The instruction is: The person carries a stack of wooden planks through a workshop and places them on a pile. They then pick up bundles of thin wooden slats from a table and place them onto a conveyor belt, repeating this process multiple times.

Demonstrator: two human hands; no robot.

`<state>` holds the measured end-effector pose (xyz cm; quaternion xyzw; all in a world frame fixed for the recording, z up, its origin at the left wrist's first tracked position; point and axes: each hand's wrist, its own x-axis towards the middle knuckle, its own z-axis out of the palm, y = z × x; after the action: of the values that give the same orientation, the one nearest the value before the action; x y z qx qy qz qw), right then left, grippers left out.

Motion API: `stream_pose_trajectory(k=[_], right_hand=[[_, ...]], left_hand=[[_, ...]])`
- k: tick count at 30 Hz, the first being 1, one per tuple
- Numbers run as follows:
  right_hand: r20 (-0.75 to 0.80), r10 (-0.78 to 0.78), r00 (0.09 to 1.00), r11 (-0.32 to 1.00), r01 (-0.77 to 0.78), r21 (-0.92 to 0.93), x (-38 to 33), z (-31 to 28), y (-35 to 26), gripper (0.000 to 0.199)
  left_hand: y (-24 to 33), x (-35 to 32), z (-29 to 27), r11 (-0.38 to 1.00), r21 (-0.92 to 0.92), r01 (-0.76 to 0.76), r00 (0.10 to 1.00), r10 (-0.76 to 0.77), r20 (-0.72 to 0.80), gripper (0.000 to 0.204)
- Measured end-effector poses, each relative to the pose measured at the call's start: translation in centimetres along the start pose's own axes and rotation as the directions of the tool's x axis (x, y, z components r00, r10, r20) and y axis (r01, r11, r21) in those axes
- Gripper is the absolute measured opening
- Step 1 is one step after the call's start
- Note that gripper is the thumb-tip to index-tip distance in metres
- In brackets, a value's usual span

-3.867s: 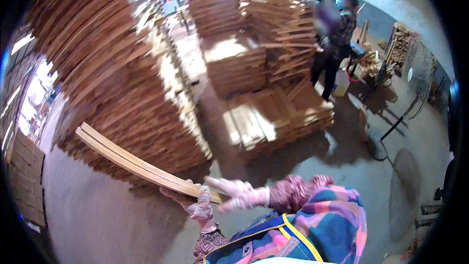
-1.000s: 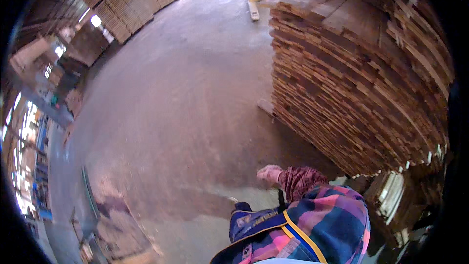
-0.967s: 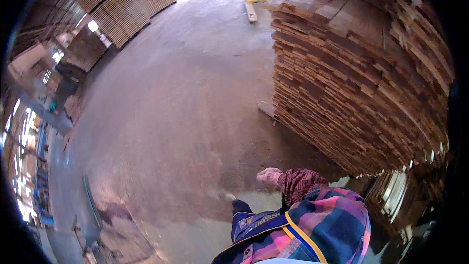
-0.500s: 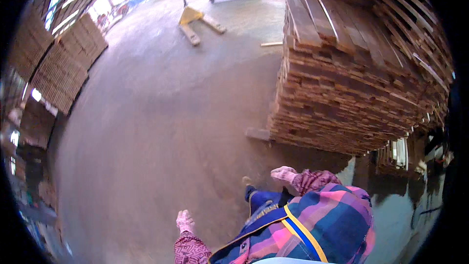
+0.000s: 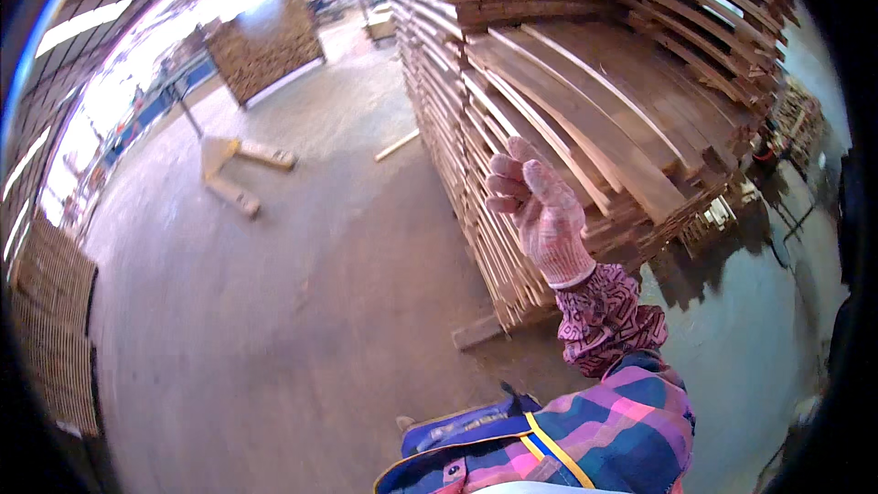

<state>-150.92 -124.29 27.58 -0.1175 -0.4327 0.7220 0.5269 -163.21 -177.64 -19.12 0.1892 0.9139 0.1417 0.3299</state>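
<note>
My right hand (image 5: 545,210), in a pinkish-white knit glove, is raised in front of a tall stack of wooden boards (image 5: 640,110). Its fingers are apart and slightly curled, with nothing between them. In the picture it overlaps the near-left edge of the stack; whether it touches the wood I cannot tell. Pale narrow strips (image 5: 549,142) and a wider brown plank (image 5: 631,178) lie on the stack's lower level, just beyond the hand. A patterned pink sleeve cover (image 5: 599,311) wraps my right forearm. My left hand is out of view.
A yellow pallet jack (image 5: 222,160) stands on the concrete floor to the left, with a block of stacked wood (image 5: 265,41) behind it. One loose strip (image 5: 397,144) lies on the floor. More stacked boards (image 5: 50,311) line the left side. A timber bearer (image 5: 477,333) juts from under the stack.
My right hand has risen from beside my body up to the board stack. My left hand has left the picture. The view has turned right, nearer the stack.
</note>
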Motion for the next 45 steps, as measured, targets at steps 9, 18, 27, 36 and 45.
stream_pose_trajectory(k=[9,18,27,36,45], right_hand=[[-0.482,-0.312,0.818,0.948,0.237,-0.212,11.1,-1.5,-4.1,0.038],[-0.599,0.333,0.728,0.451,-0.681,-0.577,-0.7,-7.9,29.7,0.03],[-0.156,0.851,0.502,-0.334,0.288,-0.897,20.5,-1.5,54.6,0.029],[-0.291,0.841,0.455,0.493,-0.867,0.069,52.3,2.3,68.0,0.046],[-0.155,0.762,0.629,-0.373,0.231,-0.899,61.9,-5.5,69.3,0.006]], left_hand=[[-2.9,17.1,-22.7,0.782,0.465,-0.414,0.887,0.461,0.016,0.022],[15.9,30.6,-27.9,0.605,-0.768,0.208,0.897,0.195,0.397,0.04],[24.4,54.1,-38.5,0.789,0.301,-0.536,0.844,0.509,0.168,0.036],[24.7,71.6,-49.7,0.908,-0.388,0.159,0.947,-0.03,0.319,0.029],[44.0,100.3,-62.5,0.822,0.45,-0.35,0.904,0.17,0.392,0.035]])
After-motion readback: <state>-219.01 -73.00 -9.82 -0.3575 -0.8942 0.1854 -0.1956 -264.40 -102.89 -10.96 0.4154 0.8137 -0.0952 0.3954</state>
